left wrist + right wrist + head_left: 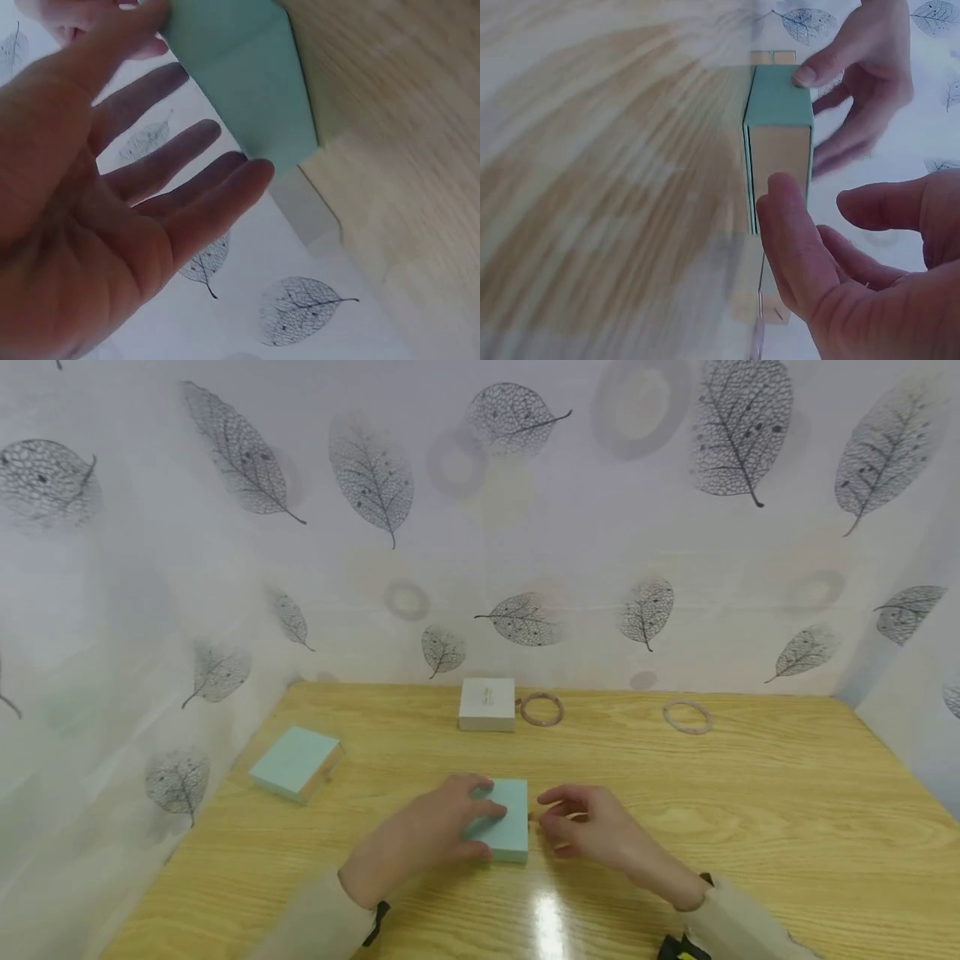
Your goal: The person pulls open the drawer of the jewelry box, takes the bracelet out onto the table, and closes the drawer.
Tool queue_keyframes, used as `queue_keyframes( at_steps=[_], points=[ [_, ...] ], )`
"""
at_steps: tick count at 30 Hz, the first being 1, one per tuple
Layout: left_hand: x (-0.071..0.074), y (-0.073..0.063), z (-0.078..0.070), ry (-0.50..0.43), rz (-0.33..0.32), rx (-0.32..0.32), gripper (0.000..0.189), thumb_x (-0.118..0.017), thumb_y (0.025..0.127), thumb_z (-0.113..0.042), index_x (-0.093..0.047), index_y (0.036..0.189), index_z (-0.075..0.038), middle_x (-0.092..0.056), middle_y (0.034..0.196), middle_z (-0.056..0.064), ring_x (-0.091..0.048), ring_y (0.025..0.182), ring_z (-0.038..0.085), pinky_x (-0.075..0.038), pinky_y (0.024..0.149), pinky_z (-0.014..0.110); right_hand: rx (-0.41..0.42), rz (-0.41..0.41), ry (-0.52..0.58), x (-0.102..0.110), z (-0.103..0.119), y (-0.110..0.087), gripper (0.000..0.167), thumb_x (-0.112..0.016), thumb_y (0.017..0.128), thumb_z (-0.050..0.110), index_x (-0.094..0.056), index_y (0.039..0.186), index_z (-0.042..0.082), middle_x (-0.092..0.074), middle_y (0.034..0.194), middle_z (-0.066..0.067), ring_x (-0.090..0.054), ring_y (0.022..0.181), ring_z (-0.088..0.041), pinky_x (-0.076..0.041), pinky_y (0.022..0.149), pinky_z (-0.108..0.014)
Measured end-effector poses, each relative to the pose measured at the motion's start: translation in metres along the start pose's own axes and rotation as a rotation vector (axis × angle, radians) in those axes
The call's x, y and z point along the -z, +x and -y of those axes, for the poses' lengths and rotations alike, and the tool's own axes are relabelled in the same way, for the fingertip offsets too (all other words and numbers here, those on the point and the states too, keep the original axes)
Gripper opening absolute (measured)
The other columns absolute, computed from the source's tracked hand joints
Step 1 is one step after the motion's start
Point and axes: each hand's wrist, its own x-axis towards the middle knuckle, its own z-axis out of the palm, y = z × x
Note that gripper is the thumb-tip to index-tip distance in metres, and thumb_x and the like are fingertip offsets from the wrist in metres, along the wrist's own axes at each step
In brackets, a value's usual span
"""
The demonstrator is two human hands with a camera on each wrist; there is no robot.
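Observation:
A mint-green box [508, 827] lies flat on the wooden table in front of me, its beige side face [776, 150] showing in the right wrist view. My left hand [442, 822] lies over its left part with fingers spread and fairly straight. The left thumb is at the near edge, and the other fingertips [259, 171] reach over the top. Just right of the box hovers my right hand [588, 827], fingers loosely bent and holding nothing, close to a small dark tab [532, 817] on the box's right side.
Another mint-green box [296, 762] lies at the left. Along the back stand a white box [487, 704] with lettering, a dark pinkish bangle [561, 711] beside it, and a pale pink bangle [688, 732] farther right. A leaf-print curtain [465, 552] borders the table [787, 827].

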Motion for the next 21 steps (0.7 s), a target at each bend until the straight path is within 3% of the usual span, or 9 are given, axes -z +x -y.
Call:
queue_keyframes(
  at_steps=[5, 11, 21],
  points=[
    [-0.004, -0.010, -0.013, 0.093, -0.065, -0.023, 0.042, -0.078, 0.091, -0.028, -0.068, 0.130, -0.014, -0.062, 0.140, 0.014, -0.062, 0.127, 0.031, -0.059, 0.098, 0.042, 0.026, -0.020, -0.056, 0.023, -0.004, -0.017, 0.041, -0.065, 0.100, 0.015, -0.059, 0.133, -0.008, -0.068, 0.119, -0.024, -0.071, 0.099, -0.027, -0.065, 0.077, -0.038],
    [-0.007, -0.015, -0.016, 0.121, -0.118, -0.041, 0.044, -0.079, 0.089, -0.022, -0.067, 0.130, -0.012, -0.061, 0.141, 0.015, -0.061, 0.129, 0.033, -0.060, 0.097, 0.046, 0.014, -0.124, -0.143, 0.052, -0.003, -0.037, 0.041, -0.065, 0.101, 0.019, -0.060, 0.134, -0.006, -0.068, 0.126, -0.024, -0.072, 0.104, -0.028, -0.065, 0.076, -0.034],
    [-0.006, -0.016, -0.014, 0.077, -0.112, -0.018, 0.045, -0.080, 0.088, -0.023, -0.069, 0.130, -0.015, -0.062, 0.141, 0.013, -0.061, 0.129, 0.031, -0.059, 0.098, 0.045, 0.002, -0.279, -0.281, 0.087, -0.015, -0.067, 0.037, -0.064, 0.102, 0.017, -0.062, 0.132, -0.003, -0.070, 0.121, -0.022, -0.075, 0.095, -0.015, -0.065, 0.075, -0.032]
  ],
)
